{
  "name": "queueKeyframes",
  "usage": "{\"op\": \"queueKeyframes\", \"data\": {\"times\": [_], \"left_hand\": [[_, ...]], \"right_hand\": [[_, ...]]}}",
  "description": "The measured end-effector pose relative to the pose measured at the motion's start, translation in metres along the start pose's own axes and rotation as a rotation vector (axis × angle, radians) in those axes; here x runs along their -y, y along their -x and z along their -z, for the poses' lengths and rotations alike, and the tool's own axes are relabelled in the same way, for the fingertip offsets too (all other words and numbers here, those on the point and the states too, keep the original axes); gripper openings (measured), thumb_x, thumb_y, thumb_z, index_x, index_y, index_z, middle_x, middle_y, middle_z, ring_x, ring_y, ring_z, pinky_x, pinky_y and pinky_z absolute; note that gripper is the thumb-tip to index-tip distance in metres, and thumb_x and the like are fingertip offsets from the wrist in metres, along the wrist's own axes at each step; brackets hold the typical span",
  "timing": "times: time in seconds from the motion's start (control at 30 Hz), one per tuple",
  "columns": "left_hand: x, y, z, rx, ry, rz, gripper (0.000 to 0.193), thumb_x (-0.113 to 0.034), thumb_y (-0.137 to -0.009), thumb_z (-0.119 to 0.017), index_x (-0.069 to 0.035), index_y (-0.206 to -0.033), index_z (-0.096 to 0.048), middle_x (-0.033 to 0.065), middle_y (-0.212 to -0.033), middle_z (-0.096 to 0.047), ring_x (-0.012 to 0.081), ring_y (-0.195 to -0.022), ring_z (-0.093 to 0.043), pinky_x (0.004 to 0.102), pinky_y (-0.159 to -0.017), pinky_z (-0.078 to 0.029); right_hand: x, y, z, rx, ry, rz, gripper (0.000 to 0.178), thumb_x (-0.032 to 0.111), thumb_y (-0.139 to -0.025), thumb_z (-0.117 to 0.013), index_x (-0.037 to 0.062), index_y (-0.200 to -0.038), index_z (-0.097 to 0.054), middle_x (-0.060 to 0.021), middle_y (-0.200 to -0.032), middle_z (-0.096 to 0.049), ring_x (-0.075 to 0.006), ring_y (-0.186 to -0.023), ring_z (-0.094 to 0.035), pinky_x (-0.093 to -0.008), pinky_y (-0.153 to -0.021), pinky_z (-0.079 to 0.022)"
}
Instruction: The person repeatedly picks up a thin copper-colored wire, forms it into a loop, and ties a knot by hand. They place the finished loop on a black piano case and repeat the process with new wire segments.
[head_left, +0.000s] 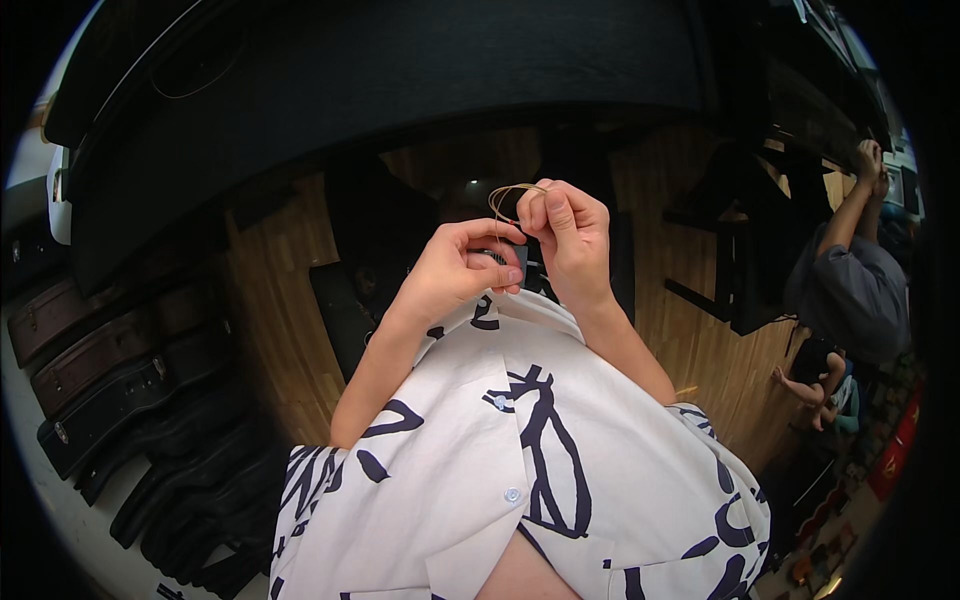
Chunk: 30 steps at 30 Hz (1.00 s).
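Note:
A small coil of thin golden wire or string (512, 187) is pinched between the thumb and curled fingers of my right hand (577, 232). Its loops stick out to the left of those fingertips. Just left of it and slightly lower, my left hand (450, 262) is curled with the thumb close to the fingers. A fine strand seems to run from the loops down into the left fingers, though its end is too small to see. Both hands are raised in front of my white shirt (470, 400) with dark printed shapes.
A wide black surface (450, 70) spans the far side. Several dark hard cases (100, 350) stand in a row at left. Wooden floor (280, 300) shows below. At right are a dark bench (745, 270) and another person in a grey top (850, 290), arms raised.

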<state>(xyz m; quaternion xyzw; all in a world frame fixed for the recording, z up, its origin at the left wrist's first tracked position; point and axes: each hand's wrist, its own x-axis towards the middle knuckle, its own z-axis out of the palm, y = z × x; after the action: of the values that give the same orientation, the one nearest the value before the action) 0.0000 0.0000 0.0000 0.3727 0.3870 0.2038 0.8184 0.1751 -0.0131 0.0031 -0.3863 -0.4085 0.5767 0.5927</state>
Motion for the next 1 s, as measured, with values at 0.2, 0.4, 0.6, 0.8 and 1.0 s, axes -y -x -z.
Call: {"op": "queueKeyframes", "data": {"times": [0.2,0.4,0.6,0.8,1.0], "left_hand": [[-0.002,0.003,-0.002,-0.078,-0.049,-0.141,0.027,0.001,-0.087,-0.070,0.005,-0.114,-0.065,0.0088,-0.093,-0.069,0.0163,-0.085,-0.071,0.0286,-0.080,-0.057],[0.002,0.003,0.008,-0.192,-0.189,-0.386,0.025,-0.007,-0.093,-0.069,0.003,-0.116,-0.066,0.0065,-0.098,-0.070,0.0132,-0.090,-0.066,0.0251,-0.079,-0.053],[0.001,0.004,0.009,-0.216,-0.032,-0.409,0.021,-0.018,-0.099,-0.063,0.001,-0.102,-0.072,0.0037,-0.088,-0.069,0.0095,-0.076,-0.062,0.0218,-0.066,-0.047],[-0.001,0.008,0.017,-0.215,0.023,-0.382,0.020,-0.016,-0.099,-0.063,0.000,-0.094,-0.073,0.0030,-0.082,-0.070,0.0073,-0.071,-0.061,0.0206,-0.061,-0.046],[-0.005,0.009,0.027,-0.226,-0.219,-0.305,0.018,-0.012,-0.097,-0.062,0.001,-0.091,-0.072,0.0039,-0.080,-0.070,0.0075,-0.067,-0.059,0.0209,-0.060,-0.045]], "right_hand": [[0.005,-0.002,-0.005,-0.017,-0.164,-0.093,0.039,0.022,-0.106,-0.050,0.0006,-0.074,-0.051,-0.0042,-0.073,-0.050,-0.0115,-0.072,-0.047,-0.0250,-0.062,-0.040],[0.005,-0.003,-0.001,0.024,-0.225,-0.171,0.038,0.024,-0.106,-0.049,0.0009,-0.075,-0.053,-0.0050,-0.074,-0.052,-0.0099,-0.070,-0.045,-0.0230,-0.062,-0.039],[0.003,-0.002,-0.007,0.010,-0.279,-0.198,0.037,0.022,-0.105,-0.049,0.0008,-0.076,-0.056,-0.0053,-0.076,-0.056,-0.0080,-0.068,-0.045,-0.0226,-0.062,-0.038],[-0.002,-0.008,0.010,0.102,0.039,-0.240,0.031,0.019,-0.103,-0.052,-0.0020,-0.083,-0.062,-0.0031,-0.079,-0.060,-0.0072,-0.066,-0.049,-0.0228,-0.062,-0.041],[0.015,-0.011,0.014,0.171,0.444,-0.310,0.017,0.002,-0.093,-0.050,-0.0031,-0.093,-0.066,-0.0031,-0.078,-0.065,-0.0072,-0.067,-0.055,-0.0234,-0.060,-0.042]]}}
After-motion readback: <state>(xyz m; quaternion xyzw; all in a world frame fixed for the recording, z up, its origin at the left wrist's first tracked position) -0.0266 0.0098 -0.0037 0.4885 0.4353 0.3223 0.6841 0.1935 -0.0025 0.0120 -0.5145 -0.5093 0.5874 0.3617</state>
